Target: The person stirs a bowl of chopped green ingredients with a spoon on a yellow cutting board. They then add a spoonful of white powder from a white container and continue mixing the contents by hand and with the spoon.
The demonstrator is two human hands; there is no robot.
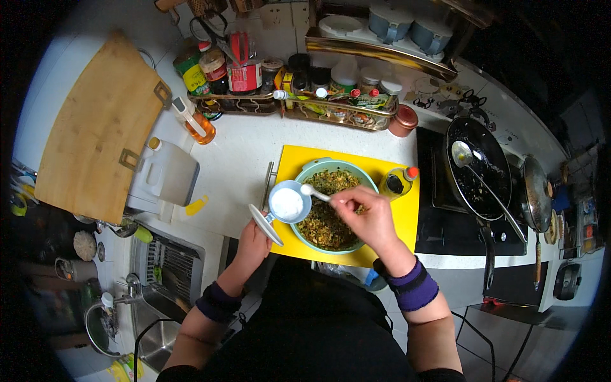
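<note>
My left hand [253, 242] grips a blue seasoning cup [290, 202] by its handle, with its pale lid [265, 225] tipped back above the fingers. White powder fills much of the cup. Between the thumb and fingers of my right hand [366, 215] is a small white spoon [312, 191]; its bowl is just over the cup's right rim. Below both hands a light green bowl [329, 164] holds a chopped, mixed filling [329, 224]. The cup overlaps the bowl's left edge from above, and my right hand covers part of its right side.
The bowl stands on a yellow board [296, 155], beside an oil bottle with a red cap [398, 182]. A black wok [477, 191] with a ladle sits on the stove at right. Seasoning racks [334, 114] line the back. To the left are a plastic jug [167, 172], a wooden board [95, 138] and the sink [160, 336].
</note>
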